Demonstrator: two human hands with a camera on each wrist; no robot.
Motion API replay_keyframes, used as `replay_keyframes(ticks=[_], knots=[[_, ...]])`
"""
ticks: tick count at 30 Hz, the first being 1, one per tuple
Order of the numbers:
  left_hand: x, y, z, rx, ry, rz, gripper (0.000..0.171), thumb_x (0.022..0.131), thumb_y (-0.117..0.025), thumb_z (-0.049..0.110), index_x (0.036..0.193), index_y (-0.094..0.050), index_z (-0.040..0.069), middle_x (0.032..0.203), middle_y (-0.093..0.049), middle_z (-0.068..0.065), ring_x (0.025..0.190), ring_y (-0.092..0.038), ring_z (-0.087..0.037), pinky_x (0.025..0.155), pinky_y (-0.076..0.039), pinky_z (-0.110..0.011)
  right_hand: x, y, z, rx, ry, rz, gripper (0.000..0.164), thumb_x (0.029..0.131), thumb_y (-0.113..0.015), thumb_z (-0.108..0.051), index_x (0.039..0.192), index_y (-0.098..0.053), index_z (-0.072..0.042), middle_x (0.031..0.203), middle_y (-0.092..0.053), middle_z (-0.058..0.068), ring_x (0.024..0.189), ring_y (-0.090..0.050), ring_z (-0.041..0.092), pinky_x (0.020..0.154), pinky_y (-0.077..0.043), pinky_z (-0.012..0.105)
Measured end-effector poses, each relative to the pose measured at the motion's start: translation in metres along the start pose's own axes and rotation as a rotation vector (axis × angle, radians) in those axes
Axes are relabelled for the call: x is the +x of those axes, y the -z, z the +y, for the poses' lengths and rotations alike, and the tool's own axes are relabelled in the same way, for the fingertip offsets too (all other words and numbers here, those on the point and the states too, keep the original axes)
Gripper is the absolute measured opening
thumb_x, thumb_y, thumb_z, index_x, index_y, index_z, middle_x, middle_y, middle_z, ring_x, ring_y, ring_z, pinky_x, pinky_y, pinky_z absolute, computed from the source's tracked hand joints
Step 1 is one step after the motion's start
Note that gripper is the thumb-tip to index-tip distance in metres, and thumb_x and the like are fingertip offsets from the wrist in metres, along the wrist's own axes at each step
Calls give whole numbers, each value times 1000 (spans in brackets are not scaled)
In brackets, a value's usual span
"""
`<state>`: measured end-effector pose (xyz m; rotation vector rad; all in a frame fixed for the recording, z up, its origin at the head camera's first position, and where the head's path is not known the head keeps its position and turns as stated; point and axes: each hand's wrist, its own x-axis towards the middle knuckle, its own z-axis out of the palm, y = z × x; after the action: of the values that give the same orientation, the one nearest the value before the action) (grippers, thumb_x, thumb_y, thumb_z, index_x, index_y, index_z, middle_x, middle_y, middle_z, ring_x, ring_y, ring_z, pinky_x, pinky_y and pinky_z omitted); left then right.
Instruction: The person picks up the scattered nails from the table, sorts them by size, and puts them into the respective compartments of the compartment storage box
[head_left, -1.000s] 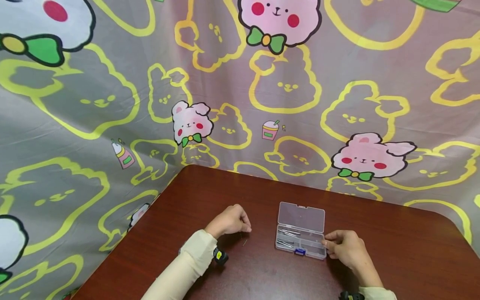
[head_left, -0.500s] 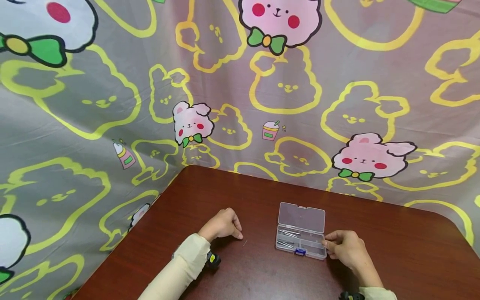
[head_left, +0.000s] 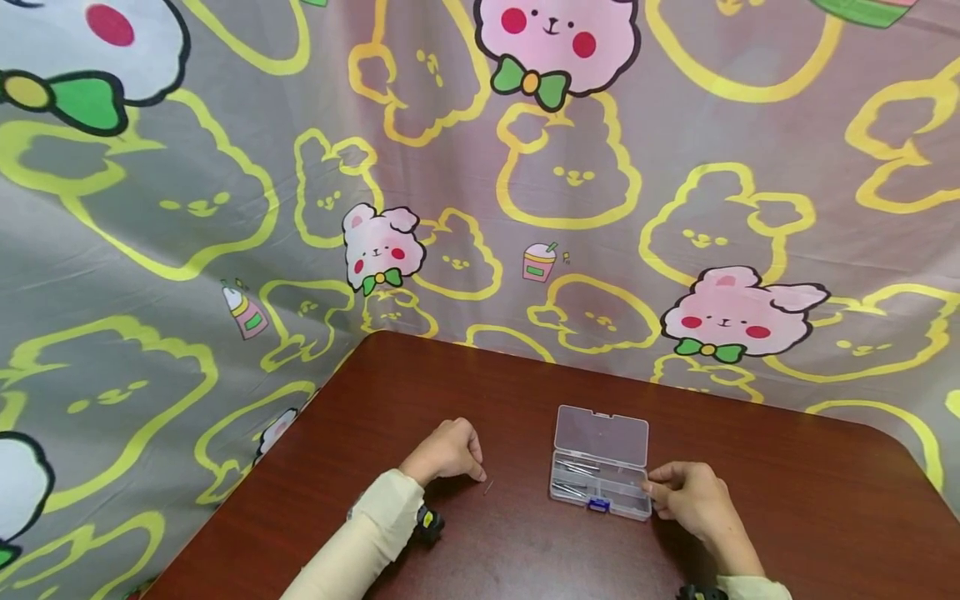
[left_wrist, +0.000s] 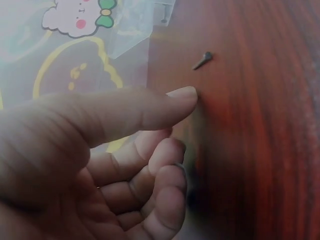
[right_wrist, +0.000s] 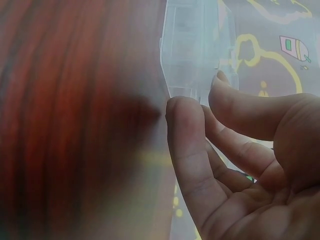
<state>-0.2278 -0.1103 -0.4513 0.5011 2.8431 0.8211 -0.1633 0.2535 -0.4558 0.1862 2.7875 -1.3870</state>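
My left hand (head_left: 447, 451) hovers low over the table, thumb stretched out and fingers loosely bent; nothing shows between them in the left wrist view. Just off its fingertips lies a small thin metal nail (head_left: 488, 487), whose wider head shows in the left wrist view, where the nail (left_wrist: 203, 60) is beyond the thumb. To the right stands a clear plastic compartment box (head_left: 611, 490), lid raised, with a blue latch (head_left: 598, 505) in front. Several nails (head_left: 573, 488) lie in its left compartments. My right hand (head_left: 693, 497) pinches the box's right end between thumb and fingers.
A dark red-brown wooden table (head_left: 517, 550) bears everything. Its back and left edges meet a hanging cloth (head_left: 450, 350) printed with cartoon animals. The raised lid (head_left: 602, 436) leans back toward the cloth.
My left hand has shifted slightly left and toward me, off the spot it covered above the nail. My right hand and the box have stayed put.
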Motion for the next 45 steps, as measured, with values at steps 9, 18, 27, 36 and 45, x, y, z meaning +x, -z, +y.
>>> replay_keyframes(ticks=[9, 18, 27, 36, 45], knots=[[1, 12, -10, -243, 27, -74, 21, 70, -90, 12, 66, -69, 12, 63, -61, 4, 58, -54, -12, 53, -45, -27, -1, 0, -1, 0, 10, 2, 14, 87, -77, -4, 94, -72, 6, 75, -70, 6, 62, -67, 20, 56, -57, 33], [0, 10, -1, -390, 0, -142, 15, 78, -83, 9, 69, -71, 7, 61, -60, 3, 53, -50, -9, 50, -42, -24, 0, 0, -1, 3, 5, 4, 14, 87, -77, -4, 94, -72, 6, 75, -69, 6, 62, -67, 20, 56, -57, 33], [7, 6, 17, -436, -60, -205, 13, 86, -75, 7, 76, -75, -1, 71, -69, 2, 54, -49, -8, 51, -41, -23, 0, -1, 2, 14, 13, 0, 13, 87, -76, -3, 94, -71, 7, 75, -69, 7, 64, -68, 20, 56, -57, 32], [18, -1, 45, -456, -109, -217, 17, 88, -74, 8, 80, -75, -7, 72, -68, 3, 52, -48, -7, 49, -37, -21, 0, 0, 1, 22, -3, 2, 13, 88, -76, -4, 95, -71, 6, 76, -69, 7, 67, -68, 20, 57, -58, 33], [25, -10, 74, -474, -137, -187, 14, 87, -76, 6, 78, -75, -4, 61, -59, 4, 50, -44, -6, 48, -35, -21, 0, -1, 0, 14, -6, -4, 13, 88, -76, -3, 95, -71, 7, 76, -69, 7, 65, -67, 20, 57, -58, 33]])
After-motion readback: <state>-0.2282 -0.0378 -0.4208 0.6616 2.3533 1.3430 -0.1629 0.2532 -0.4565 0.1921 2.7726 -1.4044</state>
